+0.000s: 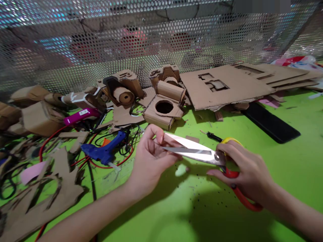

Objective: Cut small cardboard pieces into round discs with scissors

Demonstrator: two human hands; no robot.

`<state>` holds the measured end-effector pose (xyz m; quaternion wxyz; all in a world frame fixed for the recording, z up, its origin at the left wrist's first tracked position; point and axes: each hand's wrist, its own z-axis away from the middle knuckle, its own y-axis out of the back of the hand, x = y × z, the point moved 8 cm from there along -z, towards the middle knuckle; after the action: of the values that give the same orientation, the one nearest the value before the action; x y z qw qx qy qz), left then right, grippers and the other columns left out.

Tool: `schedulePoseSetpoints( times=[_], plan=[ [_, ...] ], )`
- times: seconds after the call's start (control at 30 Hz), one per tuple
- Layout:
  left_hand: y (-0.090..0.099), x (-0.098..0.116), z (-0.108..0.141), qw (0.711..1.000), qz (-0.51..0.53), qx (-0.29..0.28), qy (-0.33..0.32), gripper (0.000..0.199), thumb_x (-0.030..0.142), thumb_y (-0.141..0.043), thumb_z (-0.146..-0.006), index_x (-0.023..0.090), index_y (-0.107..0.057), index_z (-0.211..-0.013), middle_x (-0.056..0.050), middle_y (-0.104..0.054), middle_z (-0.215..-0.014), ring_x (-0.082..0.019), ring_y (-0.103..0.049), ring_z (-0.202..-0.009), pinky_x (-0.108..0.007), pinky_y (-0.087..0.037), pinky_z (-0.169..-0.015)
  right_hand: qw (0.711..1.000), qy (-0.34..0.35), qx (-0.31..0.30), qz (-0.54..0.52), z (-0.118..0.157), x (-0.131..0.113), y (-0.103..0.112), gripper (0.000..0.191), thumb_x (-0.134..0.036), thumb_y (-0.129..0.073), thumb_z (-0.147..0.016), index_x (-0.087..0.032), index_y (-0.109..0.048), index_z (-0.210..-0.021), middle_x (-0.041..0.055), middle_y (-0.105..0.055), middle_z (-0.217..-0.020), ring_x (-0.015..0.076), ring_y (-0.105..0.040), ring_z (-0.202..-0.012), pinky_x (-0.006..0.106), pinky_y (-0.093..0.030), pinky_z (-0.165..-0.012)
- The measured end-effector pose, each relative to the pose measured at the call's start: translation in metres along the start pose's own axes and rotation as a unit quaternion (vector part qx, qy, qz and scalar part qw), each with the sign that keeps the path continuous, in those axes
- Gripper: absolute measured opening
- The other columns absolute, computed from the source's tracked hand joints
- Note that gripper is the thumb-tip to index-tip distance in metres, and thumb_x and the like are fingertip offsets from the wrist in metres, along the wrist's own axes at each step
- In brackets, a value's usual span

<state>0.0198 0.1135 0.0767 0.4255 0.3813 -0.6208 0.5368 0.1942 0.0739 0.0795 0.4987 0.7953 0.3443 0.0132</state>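
Right hand (246,174): lower right, fingers wrapped through the red and yellow handles of the scissors (202,154).
Left hand (151,158): centre, fingers pinching the blade tips.
Scissors: mid-frame, blades slightly parted, above the green worktop (207,215).
Blue glue gun (104,149): left of centre, among cables.
Cardboard pieces (164,101): upper centre, against the perforated panel.

Looks to me like a craft workshop: green desk (290,201) littered with cardboard cutouts (222,85), glue guns (104,151), wires (50,137), perforated screen (101,40).
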Motion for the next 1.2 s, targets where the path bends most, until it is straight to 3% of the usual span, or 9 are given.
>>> schedulePoseSetpoints(
  times=[0.3,0.43,0.53,0.73,1.0,1.2],
  plan=[
    [0.001,0.011,0.001,0.997,-0.043,-0.001,-0.057,0.037,-0.003,-0.069,-0.062,0.021,-0.042,-0.067,0.008,-0.068,-0.063,-0.007,-0.063,-0.054,-0.014,-0.053,-0.048,1.000,0.025,-0.018,-0.001,-0.002,-0.005,-0.001,0.043,-0.055,-0.041,-0.095,-0.019,-0.059,-0.080,0.0039,-0.060,-0.063,0.0120,-0.054,-0.049,0.021,-0.041,-0.040],
    [0.000,0.022,0.003,0.991,-0.098,0.002,-0.091,0.038,-0.006,-0.067,-0.060,0.022,-0.042,-0.067,0.008,-0.067,-0.062,-0.006,-0.058,-0.047,-0.012,-0.045,-0.039,1.000,0.010,-0.013,-0.003,0.002,0.000,-0.003,0.043,-0.058,-0.045,-0.092,-0.019,-0.061,-0.085,0.0033,-0.060,-0.065,0.0123,-0.054,-0.052,0.021,-0.040,-0.042],
    [-0.002,0.026,0.003,0.990,-0.119,-0.007,-0.079,0.041,-0.007,-0.067,-0.060,0.022,-0.039,-0.065,0.006,-0.069,-0.063,-0.008,-0.062,-0.050,-0.012,-0.044,-0.039,1.000,0.006,-0.016,-0.018,0.005,0.003,-0.004,0.040,-0.056,-0.047,-0.092,-0.019,-0.062,-0.087,0.0030,-0.060,-0.067,0.0124,-0.053,-0.053,0.021,-0.039,-0.043],
    [0.001,0.029,0.002,0.987,-0.120,-0.044,-0.095,0.044,-0.005,-0.072,-0.065,0.024,-0.040,-0.075,0.006,-0.070,-0.065,-0.008,-0.065,-0.058,-0.009,-0.041,-0.041,0.998,0.051,-0.026,-0.005,-0.002,-0.003,0.002,0.037,-0.052,-0.050,-0.092,-0.018,-0.060,-0.083,0.0027,-0.060,-0.065,0.0109,-0.053,-0.049,0.020,-0.040,-0.041],
    [0.003,0.032,0.003,0.981,-0.168,-0.082,-0.044,0.049,-0.005,-0.072,-0.063,0.025,-0.037,-0.081,0.005,-0.071,-0.064,-0.010,-0.065,-0.058,-0.013,-0.048,-0.048,0.997,0.068,-0.031,0.011,0.000,-0.003,0.002,0.034,-0.048,-0.048,-0.094,-0.018,-0.059,-0.083,0.0029,-0.061,-0.066,0.0120,-0.053,-0.051,0.022,-0.040,-0.042],
    [0.002,0.027,0.001,0.979,-0.175,-0.098,0.030,0.051,-0.006,-0.070,-0.059,0.025,-0.036,-0.082,0.005,-0.070,-0.061,-0.013,-0.066,-0.056,-0.016,-0.052,-0.050,0.996,0.081,-0.037,0.015,0.002,-0.002,0.001,0.029,-0.043,-0.047,-0.095,-0.017,-0.059,-0.086,0.0035,-0.063,-0.068,0.0121,-0.054,-0.051,0.021,-0.041,-0.042]
  ],
)
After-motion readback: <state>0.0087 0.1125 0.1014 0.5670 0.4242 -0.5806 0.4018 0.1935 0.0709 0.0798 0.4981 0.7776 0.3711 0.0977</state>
